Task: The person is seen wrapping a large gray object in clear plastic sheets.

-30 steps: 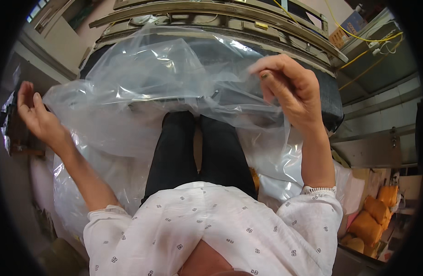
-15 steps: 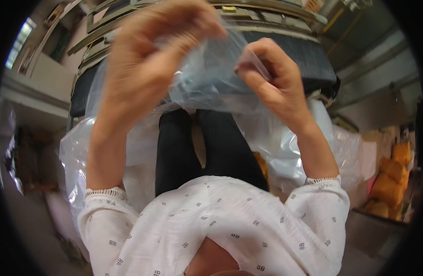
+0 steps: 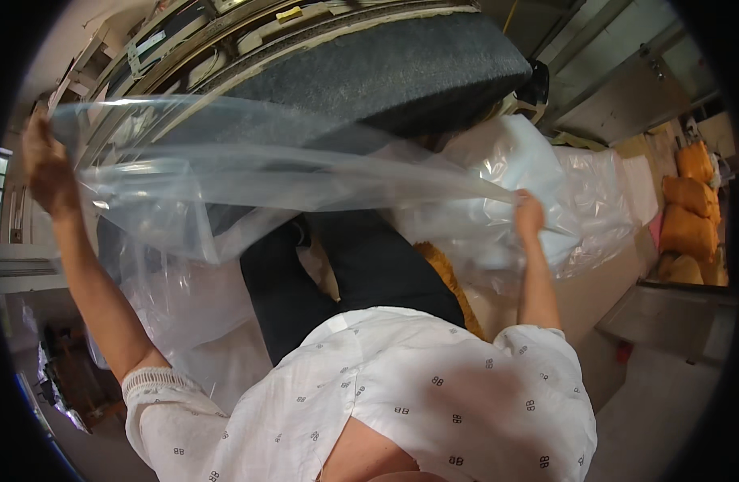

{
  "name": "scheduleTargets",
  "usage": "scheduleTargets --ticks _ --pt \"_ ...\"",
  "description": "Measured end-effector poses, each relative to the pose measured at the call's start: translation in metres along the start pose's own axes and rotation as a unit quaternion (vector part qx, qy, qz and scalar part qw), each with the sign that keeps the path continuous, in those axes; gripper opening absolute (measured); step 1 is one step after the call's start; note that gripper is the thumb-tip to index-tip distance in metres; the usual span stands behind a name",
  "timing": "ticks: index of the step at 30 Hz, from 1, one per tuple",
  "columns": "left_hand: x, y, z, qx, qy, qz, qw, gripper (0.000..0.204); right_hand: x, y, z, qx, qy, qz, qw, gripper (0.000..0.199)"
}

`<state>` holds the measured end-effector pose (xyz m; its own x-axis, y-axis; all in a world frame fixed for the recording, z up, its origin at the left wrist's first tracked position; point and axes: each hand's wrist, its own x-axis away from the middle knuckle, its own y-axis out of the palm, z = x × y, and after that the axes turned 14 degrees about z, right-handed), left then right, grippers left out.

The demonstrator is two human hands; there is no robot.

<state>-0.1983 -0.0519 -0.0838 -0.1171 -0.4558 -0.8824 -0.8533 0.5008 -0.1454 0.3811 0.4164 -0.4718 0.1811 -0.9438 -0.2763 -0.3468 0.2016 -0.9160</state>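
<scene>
A sheet of clear plastic film [image 3: 305, 181] is stretched wide across my front, between my two hands. My left hand [image 3: 49, 169], raised at the far left, is closed on one end of it. At the right, my right hand [image 3: 529, 215] grips the other end, where the film gathers to a narrow point. The film sags between them above my lap, partly blurred by motion. I cannot tell whether it is a bag or a single layer.
In front of me stands a machine with a dark, rounded surface [image 3: 385, 68] and metal rails. Piled clear plastic [image 3: 506, 169] lies at the right, more loose plastic [image 3: 176, 297] at the left. Orange sacks [image 3: 691, 213] sit at the far right.
My hands have moved far apart, left hand to the left and right hand to the right, pulling the film out between them. The view has turned somewhat.
</scene>
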Motion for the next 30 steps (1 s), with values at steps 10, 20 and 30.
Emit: scheduleTargets --ticks 10,20,30 --pt "0.373 -0.009 -0.155 -0.17 -0.28 -0.359 0.874 0.029 -0.315 -0.165 -0.129 0.177 -0.139 0.383 0.896 0.025" --pt "0.423 -0.036 -0.238 -0.187 -0.388 -0.426 0.796 0.031 -0.25 -0.035 -0.243 -0.025 -0.209 0.087 0.974 0.073" --pt "0.332 0.061 -0.239 -0.148 -0.241 -0.431 0.857 0.038 -0.313 0.026 -0.183 0.035 -0.259 0.021 0.965 0.066"
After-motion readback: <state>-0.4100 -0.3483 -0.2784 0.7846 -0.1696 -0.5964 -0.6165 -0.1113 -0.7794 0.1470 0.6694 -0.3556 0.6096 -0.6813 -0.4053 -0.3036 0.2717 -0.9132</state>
